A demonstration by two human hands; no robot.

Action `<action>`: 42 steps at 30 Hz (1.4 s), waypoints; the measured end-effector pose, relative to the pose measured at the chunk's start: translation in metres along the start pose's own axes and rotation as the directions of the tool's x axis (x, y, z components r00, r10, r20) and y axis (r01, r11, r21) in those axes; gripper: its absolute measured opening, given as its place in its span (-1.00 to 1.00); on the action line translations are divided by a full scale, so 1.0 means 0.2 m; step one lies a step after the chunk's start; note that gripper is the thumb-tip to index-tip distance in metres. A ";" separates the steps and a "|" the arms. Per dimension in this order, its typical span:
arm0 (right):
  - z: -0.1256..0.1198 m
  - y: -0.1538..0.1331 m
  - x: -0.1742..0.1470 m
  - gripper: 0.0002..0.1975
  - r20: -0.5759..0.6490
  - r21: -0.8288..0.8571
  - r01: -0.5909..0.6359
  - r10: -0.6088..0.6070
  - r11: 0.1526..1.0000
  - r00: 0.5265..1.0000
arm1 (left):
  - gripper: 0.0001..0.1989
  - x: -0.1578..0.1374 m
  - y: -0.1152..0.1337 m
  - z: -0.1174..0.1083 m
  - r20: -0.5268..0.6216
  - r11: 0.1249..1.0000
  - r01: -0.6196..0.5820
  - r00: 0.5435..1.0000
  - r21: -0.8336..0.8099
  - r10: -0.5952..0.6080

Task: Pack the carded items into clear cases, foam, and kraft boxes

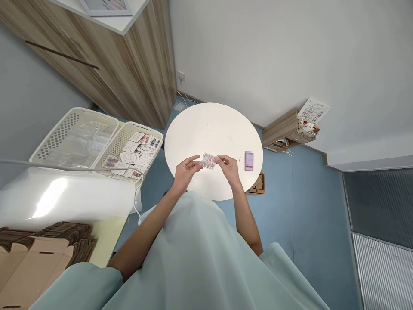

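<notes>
Between both hands, over the near half of a round white table (209, 125), is a small clear pack of pink pieces that look like press-on nails (209, 160). My left hand (186, 171) pinches its left edge with thumb and fingertips. At the right edge, my right hand (228, 167) grips it the same way. The pack is tilted slightly, and its fine detail is too small to read. A phone (249, 161) with a lit pinkish screen lies on the table, to the right of my right hand.
At left, one white basket (129, 129) holds several cards with coloured nail-like sets; another basket (75, 113) holds clear plastic packaging. Flat cardboard boxes (38, 267) are stacked at lower left. A wooden cabinet (142, 77) stands behind, and a small shelf (280, 129) is at right.
</notes>
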State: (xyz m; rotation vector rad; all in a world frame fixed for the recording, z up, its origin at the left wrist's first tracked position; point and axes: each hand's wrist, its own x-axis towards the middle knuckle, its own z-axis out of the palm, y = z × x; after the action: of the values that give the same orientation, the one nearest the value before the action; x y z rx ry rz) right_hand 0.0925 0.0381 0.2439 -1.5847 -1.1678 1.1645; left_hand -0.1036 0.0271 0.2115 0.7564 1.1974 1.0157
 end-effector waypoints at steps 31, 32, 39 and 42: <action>0.53 0.35 -0.06 -0.56 0.394 -0.165 -0.015 0.079 0.986 0.916 | -0.37 -0.15 -0.35 -0.46 -0.212 0.977 0.207 0.959 0.060 -0.190; 0.55 0.36 -0.06 -0.45 0.406 -0.215 0.041 0.051 0.976 0.913 | -0.37 -0.14 -0.37 -0.49 -0.212 0.973 0.228 0.953 0.035 -0.216; 0.66 0.48 -0.10 -0.30 0.486 -0.543 0.322 -0.023 0.776 0.874 | -0.33 -0.04 -0.48 -0.62 -0.154 0.943 0.332 0.930 -0.032 -0.333; 0.69 0.53 -0.11 -0.30 0.488 -0.585 0.347 -0.024 0.733 0.873 | -0.28 -0.02 -0.50 -0.64 -0.116 0.934 0.357 0.927 -0.021 -0.357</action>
State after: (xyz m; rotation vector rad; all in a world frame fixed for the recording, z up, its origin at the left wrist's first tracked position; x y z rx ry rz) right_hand -0.0225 0.0059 0.1150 -1.6605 -2.2027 1.0612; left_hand -0.2053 -0.0192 0.0942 0.4579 1.3790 0.7635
